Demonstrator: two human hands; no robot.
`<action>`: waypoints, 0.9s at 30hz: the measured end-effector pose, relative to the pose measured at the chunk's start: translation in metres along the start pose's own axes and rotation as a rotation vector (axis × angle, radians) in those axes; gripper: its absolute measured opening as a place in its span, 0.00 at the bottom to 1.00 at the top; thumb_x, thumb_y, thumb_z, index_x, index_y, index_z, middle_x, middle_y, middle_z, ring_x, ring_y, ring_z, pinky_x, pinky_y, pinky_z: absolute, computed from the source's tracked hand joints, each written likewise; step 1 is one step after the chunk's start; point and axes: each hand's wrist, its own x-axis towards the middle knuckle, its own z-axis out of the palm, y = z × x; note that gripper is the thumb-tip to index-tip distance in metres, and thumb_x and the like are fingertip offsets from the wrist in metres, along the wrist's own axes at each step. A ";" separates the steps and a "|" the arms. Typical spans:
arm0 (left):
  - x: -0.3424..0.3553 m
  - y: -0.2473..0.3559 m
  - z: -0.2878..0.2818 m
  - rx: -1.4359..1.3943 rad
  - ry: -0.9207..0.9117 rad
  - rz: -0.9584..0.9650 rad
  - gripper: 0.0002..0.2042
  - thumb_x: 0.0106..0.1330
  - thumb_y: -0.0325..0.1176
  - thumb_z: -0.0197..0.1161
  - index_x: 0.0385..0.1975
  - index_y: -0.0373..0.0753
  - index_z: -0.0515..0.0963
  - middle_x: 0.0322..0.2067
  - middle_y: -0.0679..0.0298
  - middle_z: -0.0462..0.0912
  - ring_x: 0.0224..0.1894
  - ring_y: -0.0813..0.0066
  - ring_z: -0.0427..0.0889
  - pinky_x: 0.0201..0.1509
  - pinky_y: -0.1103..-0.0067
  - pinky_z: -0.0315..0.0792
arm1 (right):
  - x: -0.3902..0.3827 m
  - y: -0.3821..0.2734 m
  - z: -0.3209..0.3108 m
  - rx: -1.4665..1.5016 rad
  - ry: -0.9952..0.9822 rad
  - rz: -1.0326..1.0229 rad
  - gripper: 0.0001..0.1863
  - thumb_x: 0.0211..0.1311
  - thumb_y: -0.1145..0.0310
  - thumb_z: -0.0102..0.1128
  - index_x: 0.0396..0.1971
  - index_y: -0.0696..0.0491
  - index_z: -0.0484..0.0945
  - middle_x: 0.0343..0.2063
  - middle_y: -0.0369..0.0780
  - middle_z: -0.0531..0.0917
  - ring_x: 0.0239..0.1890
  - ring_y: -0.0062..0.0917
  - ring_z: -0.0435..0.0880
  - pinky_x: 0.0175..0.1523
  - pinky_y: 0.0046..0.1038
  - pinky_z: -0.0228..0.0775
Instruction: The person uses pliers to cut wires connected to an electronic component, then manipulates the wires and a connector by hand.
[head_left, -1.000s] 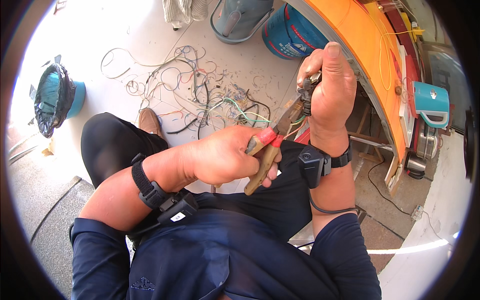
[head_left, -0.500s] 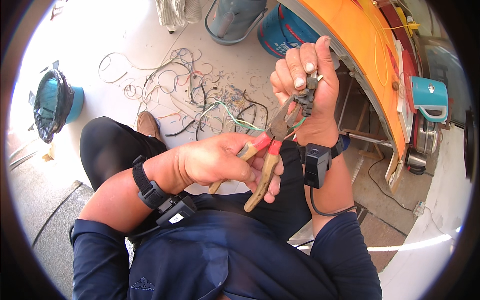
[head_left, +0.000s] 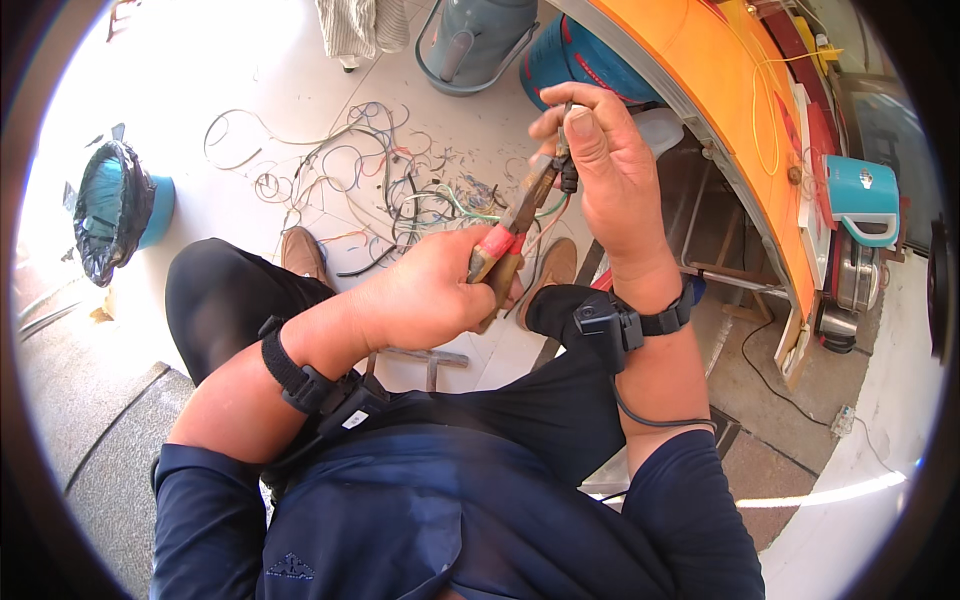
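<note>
My left hand (head_left: 440,285) is closed around a pair of combination pliers (head_left: 528,205) with worn red and tan handles. Their jaws reach up to a small black connector-like piece (head_left: 569,178), whose exact kind I cannot make out. My right hand (head_left: 615,165) holds this piece between thumb and fingers, its fingertips partly hiding it. Thin wires, one of them green (head_left: 550,208), hang from the piece. The plier jaws look nearly closed against it; what lies between them is hidden.
Tangled wire offcuts (head_left: 350,180) litter the floor ahead. A teal bin (head_left: 158,210) with a black bag stands left. A grey pail (head_left: 480,45) and a blue bucket (head_left: 565,65) stand ahead, beside an orange curved panel (head_left: 690,50). Below my left hand is a metal T-shaped bar (head_left: 430,358).
Both hands have shifted left, and the pliers have turned more upright, with their handles drawn together. My right hand has rotated, showing its thumb in front of the black piece.
</note>
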 end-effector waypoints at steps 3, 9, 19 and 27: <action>-0.002 -0.003 -0.001 0.350 0.140 0.076 0.14 0.55 0.21 0.50 0.43 0.32 0.73 0.34 0.57 0.82 0.39 0.61 0.83 0.44 0.70 0.76 | 0.004 -0.002 -0.011 -0.277 -0.036 -0.112 0.13 0.75 0.62 0.53 0.34 0.56 0.76 0.21 0.30 0.71 0.25 0.14 0.66 0.31 0.21 0.62; -0.003 0.004 -0.002 0.602 0.268 0.044 0.15 0.56 0.21 0.51 0.44 0.32 0.73 0.35 0.50 0.82 0.41 0.48 0.82 0.48 0.65 0.74 | 0.001 -0.005 -0.019 -0.103 -0.025 0.021 0.13 0.75 0.64 0.51 0.31 0.56 0.77 0.21 0.27 0.70 0.24 0.12 0.62 0.30 0.19 0.57; 0.004 0.001 -0.023 0.222 0.477 0.140 0.12 0.63 0.25 0.63 0.46 0.33 0.73 0.33 0.64 0.80 0.32 0.80 0.78 0.37 0.80 0.74 | 0.000 0.000 -0.018 -0.067 0.040 0.130 0.14 0.72 0.62 0.57 0.28 0.55 0.75 0.21 0.27 0.68 0.26 0.11 0.62 0.31 0.19 0.58; 0.021 0.016 -0.005 0.052 0.498 0.318 0.22 0.56 0.32 0.78 0.45 0.35 0.73 0.35 0.68 0.79 0.35 0.83 0.78 0.39 0.83 0.75 | -0.011 -0.005 0.014 -0.050 -0.081 0.161 0.14 0.72 0.63 0.56 0.28 0.56 0.74 0.19 0.28 0.70 0.25 0.11 0.66 0.29 0.20 0.62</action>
